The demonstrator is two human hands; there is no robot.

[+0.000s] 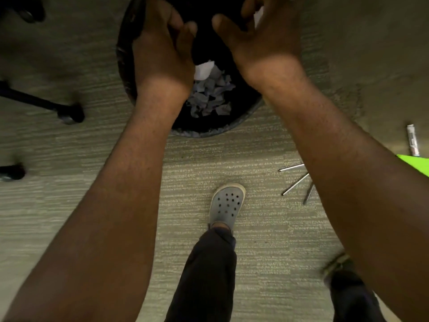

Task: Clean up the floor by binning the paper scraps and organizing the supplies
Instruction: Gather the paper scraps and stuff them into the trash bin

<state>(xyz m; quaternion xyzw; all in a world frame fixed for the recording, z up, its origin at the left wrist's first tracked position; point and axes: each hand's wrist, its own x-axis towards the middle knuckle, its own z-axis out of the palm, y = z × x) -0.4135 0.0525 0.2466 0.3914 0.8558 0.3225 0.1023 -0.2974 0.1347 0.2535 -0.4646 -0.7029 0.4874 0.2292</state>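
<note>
A round black bin (209, 133) with a dark liner stands on the carpet at top centre. Crumpled paper scraps (210, 98) lie inside it. Both my hands hover over the bin's opening. My left hand (162, 45) has its fingers spread and holds nothing that I can see. My right hand (262, 31) is also spread, with a bit of white paper (258, 17) showing just beyond its fingers; I cannot tell whether it touches the hand. Several thin pens (294, 182) lie on the floor to the right. A marker (412, 142) lies at the far right.
A bright green sheet (415, 163) pokes in at the right edge. A chair's black legs and casters (69, 112) stand at the left. My foot in a grey clog (227, 203) is planted below the bin; the other foot (336, 263) is at the lower right.
</note>
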